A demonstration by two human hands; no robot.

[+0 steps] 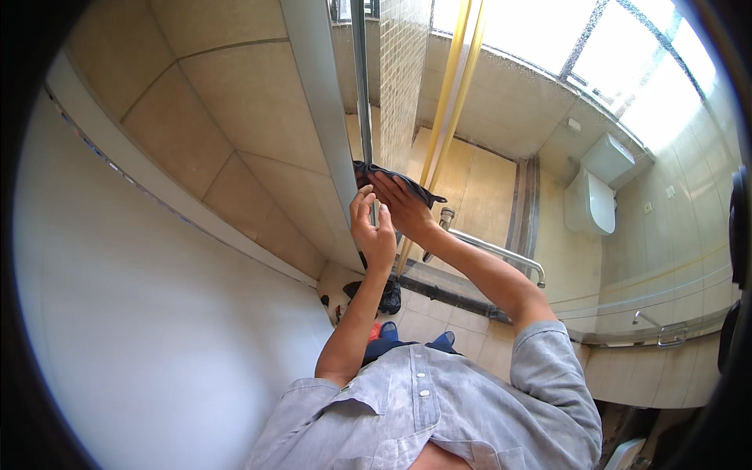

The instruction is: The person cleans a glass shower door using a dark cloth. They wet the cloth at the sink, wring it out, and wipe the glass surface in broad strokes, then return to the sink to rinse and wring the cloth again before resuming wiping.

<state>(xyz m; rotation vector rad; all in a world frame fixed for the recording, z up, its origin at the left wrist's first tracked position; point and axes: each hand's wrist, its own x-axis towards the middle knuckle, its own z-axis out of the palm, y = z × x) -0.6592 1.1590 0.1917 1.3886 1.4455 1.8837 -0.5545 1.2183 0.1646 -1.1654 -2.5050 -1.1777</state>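
Note:
My right hand [406, 208] reaches forward and holds a dark cloth [423, 193] against the narrow metal frame of a glass panel. Its fingers lie long over the cloth, and the thumb is hard to make out. Close by on the left, my left hand [374, 235] is raised with its fingers apart and slightly bent. Nothing is in it; the fingertips are near the cloth's lower edge. A grey metal post [325, 102] rises just left of both hands. To the right of the right hand, a metal door handle [501, 255] runs beneath my forearm.
Yellow-edged door strips [450, 102] stand beyond the hands. A white toilet [593, 200] sits at the far right below a bright window [540, 31]. A white panel [157, 298] fills the left. Dark bags [389, 298] lie on the floor beside my blue slippers [389, 330].

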